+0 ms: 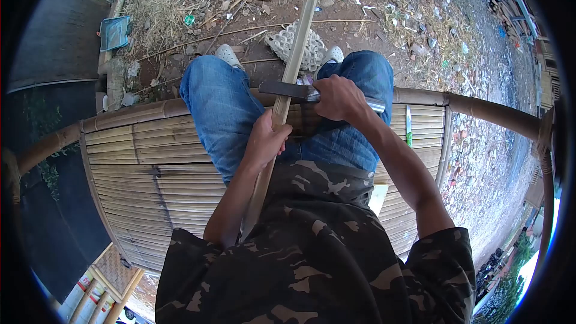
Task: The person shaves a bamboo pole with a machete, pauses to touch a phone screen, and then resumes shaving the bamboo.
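Sitting on slatted bench [150, 168] above littered dirt [420, 30], left hand [267, 141] clasps bamboo strip [302, 39], right hand [339, 99] cleaver [282, 89].

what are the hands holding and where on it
The left hand grips the bamboo strip about midway along it; the right hand grips the knife by its handle, blade laid against the strip.
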### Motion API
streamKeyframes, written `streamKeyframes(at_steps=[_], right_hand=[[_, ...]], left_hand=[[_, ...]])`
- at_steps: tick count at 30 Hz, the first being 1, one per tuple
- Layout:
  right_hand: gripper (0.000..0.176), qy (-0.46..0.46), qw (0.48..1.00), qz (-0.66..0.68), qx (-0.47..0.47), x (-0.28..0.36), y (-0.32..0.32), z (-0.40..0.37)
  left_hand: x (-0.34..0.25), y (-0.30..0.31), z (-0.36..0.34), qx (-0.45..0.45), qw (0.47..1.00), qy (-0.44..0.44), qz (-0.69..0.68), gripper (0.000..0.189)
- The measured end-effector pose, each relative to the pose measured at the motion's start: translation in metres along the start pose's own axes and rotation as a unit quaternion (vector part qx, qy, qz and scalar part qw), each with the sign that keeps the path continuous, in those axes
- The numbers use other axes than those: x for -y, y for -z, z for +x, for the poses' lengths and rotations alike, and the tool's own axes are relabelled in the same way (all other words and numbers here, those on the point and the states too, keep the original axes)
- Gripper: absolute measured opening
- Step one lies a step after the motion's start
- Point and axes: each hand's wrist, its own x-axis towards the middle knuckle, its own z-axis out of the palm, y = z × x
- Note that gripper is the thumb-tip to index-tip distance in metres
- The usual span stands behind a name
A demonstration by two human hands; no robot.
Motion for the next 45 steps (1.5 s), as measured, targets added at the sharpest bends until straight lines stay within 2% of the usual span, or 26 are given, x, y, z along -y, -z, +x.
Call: streamKeyframes(at_steps=[5, 7, 8, 11, 13, 18, 24, 30, 36, 39, 42, 45], right_hand=[[0.03, 0.037, 0.999, 0.003, 0.005, 0.004, -0.008, -0.014], [0.03, 0.059, 0.998, -0.006, 0.012, 0.0, -0.008, -0.012], [0.03, 0.056, 0.998, -0.004, 0.011, -0.004, -0.007, -0.007], [0.029, -0.033, 0.998, 0.026, -0.048, -0.017, 0.0, 0.02], [0.029, -0.03, 0.998, 0.027, -0.046, -0.011, 0.003, 0.018], [0.031, 0.069, 0.997, -0.014, -0.015, 0.001, -0.008, -0.012], [0.035, -0.008, 1.0, -0.005, -0.004, -0.004, 0.006, 0.01], [0.034, 0.075, 0.997, 0.001, -0.006, 0.004, -0.005, -0.013], [0.036, -0.017, 1.0, 0.003, -0.004, -0.002, 0.004, 0.012], [0.037, 0.042, 0.999, 0.014, 0.002, 0.006, 0.006, -0.006], [0.037, 0.061, 0.998, 0.012, 0.025, 0.002, 0.002, -0.007], [0.036, 0.029, 0.999, 0.001, 0.02, 0.0, 0.003, 0.001]], left_hand=[[-0.005, -0.002, -0.002, -0.002, 1.0, 0.015, -0.005, 0.022], [0.001, -0.003, 0.0, -0.003, 1.0, -0.007, 0.003, 0.021], [0.002, -0.003, 0.001, 0.0, 1.0, -0.007, 0.005, 0.021], [-0.002, -0.002, 0.002, 0.007, 1.0, 0.013, 0.006, 0.023], [-0.001, -0.001, 0.001, 0.006, 1.0, 0.011, 0.006, 0.022], [-0.003, -0.003, 0.001, 0.006, 1.0, 0.007, -0.012, 0.019], [-0.001, -0.001, 0.001, 0.008, 1.0, 0.012, 0.005, 0.019], [-0.008, 0.001, -0.002, 0.015, 0.999, 0.027, -0.031, 0.019], [0.0, 0.004, 0.002, 0.032, 0.999, 0.02, -0.028, 0.024], [-0.004, 0.004, -0.001, 0.026, 0.999, 0.012, -0.023, 0.024], [0.0, 0.0, 0.001, 0.014, 1.0, 0.003, -0.01, 0.022], [0.002, -0.001, 0.002, 0.006, 1.0, -0.003, 0.001, 0.021]])
